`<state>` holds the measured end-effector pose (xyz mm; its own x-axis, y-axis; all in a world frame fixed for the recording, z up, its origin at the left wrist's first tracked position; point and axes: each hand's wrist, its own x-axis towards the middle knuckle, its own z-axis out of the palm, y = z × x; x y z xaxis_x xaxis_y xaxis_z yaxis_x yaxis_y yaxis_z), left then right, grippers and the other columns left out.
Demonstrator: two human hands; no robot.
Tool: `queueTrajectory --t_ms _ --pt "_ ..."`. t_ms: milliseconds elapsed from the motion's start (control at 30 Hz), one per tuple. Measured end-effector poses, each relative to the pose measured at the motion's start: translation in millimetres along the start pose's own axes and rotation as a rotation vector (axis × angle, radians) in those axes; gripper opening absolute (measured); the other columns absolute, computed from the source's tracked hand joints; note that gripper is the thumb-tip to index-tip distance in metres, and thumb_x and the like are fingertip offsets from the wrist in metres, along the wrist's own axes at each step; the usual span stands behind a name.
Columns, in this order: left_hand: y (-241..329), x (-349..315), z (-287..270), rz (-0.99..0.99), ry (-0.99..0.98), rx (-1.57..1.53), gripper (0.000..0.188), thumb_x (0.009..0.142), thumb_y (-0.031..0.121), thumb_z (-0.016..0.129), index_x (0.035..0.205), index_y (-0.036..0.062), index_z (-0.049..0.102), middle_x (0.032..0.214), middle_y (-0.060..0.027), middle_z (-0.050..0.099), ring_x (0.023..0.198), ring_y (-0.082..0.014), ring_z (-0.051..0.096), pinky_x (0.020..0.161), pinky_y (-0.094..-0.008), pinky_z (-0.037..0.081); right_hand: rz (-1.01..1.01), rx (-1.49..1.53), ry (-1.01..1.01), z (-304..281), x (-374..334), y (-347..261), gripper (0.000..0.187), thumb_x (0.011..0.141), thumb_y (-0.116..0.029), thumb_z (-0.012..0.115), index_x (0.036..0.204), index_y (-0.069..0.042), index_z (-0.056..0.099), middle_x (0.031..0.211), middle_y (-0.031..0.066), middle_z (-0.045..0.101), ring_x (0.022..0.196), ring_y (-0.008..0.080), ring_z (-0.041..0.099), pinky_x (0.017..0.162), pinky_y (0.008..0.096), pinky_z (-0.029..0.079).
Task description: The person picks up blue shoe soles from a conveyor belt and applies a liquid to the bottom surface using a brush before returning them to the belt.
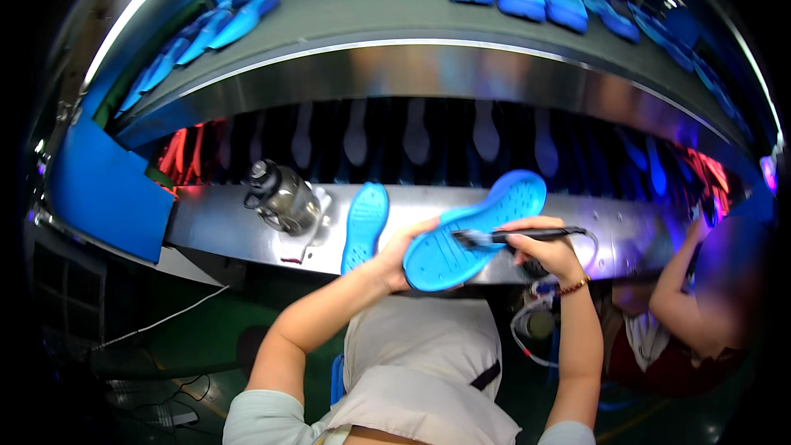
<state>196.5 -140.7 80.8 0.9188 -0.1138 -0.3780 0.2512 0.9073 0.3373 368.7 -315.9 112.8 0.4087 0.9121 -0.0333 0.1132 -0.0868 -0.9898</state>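
A bright blue shoe sole (437, 264) is tilted up in front of me, and my left hand (399, 255) is closed round its nearer end. My right hand (547, 249) grips a black-handled brush (511, 236) like a pen. The brush's bristles meet the middle of the sole's inner face, and a thin tube or cord curves down from the handle's other end. Left of my left hand, a second blue sole (367, 218) lies on the metal ledge, apart from the held one.
A dark bottle (288, 202) stands on the metal ledge (210, 214) at left. Beyond, several soles hang or lie in a dark, red-lit opening. Above it, a conveyor belt (371, 12) carries blue soles and stacked blue pieces. A co-worker (700, 305) sits close at right.
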Motion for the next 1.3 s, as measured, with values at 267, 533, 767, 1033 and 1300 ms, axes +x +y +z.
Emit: queueTrajectory --t_ms 267,533,767,1033,1300 --pt "-4.8 -0.5 -8.4 0.058 0.066 0.083 0.053 0.085 0.034 0.048 0.128 0.0065 0.034 0.121 -0.0210 0.044 0.104 -0.0376 0.050 0.077 -0.0601 0.044 -0.201 0.071 0.856 52.7 -4.6 54.4 0.016 0.080 -0.009 0.060 0.093 0.000 0.061 0.077 0.0052 0.061 0.048 0.0064 0.051 0.041 0.0186 0.039" --pt "61.5 -59.3 60.4 0.864 0.053 0.361 0.052 0.087 0.034 0.039 0.122 -0.0041 0.040 0.111 -0.0203 0.053 0.095 -0.0307 0.057 0.083 -0.0400 0.046 -0.183 0.762 0.542 54.7 -68.6 34.6 0.018 0.085 -0.010 0.051 0.092 0.005 0.056 0.086 0.0183 0.062 0.042 0.0114 0.048 0.041 0.0204 0.039" --pt "239.5 -67.1 81.2 0.940 -0.507 -0.373 0.060 0.088 0.043 0.024 0.131 0.0016 0.025 0.137 -0.0180 0.025 0.127 -0.0364 0.021 0.100 -0.0601 0.018 -0.022 0.803 0.597 65.2 -54.8 48.6 0.017 0.085 -0.011 0.053 0.093 0.003 0.057 0.080 0.0076 0.061 0.046 0.0104 0.049 0.043 0.0213 0.039" --pt "208.1 -2.1 117.3 1.179 0.141 0.328 0.045 0.088 0.026 0.039 0.122 -0.0034 0.039 0.127 -0.0188 0.040 0.121 -0.0273 0.036 0.101 -0.0356 0.029 0.073 0.644 0.702 51.7 -68.6 73.3 0.019 0.081 -0.013 0.059 0.093 0.003 0.060 0.071 0.0054 0.061 0.046 0.0071 0.052 0.043 0.0177 0.041" --pt "258.3 105.6 166.8 1.176 0.622 1.536 0.048 0.076 0.034 0.056 0.118 0.0135 0.049 0.123 -0.0168 0.043 0.113 -0.0302 0.043 0.089 -0.0432 0.041 0.042 0.473 0.629 59.2 -59.9 59.4 0.019 0.081 -0.014 0.060 0.093 0.001 0.062 0.071 0.0040 0.062 0.050 0.0059 0.054 0.046 0.0169 0.042"
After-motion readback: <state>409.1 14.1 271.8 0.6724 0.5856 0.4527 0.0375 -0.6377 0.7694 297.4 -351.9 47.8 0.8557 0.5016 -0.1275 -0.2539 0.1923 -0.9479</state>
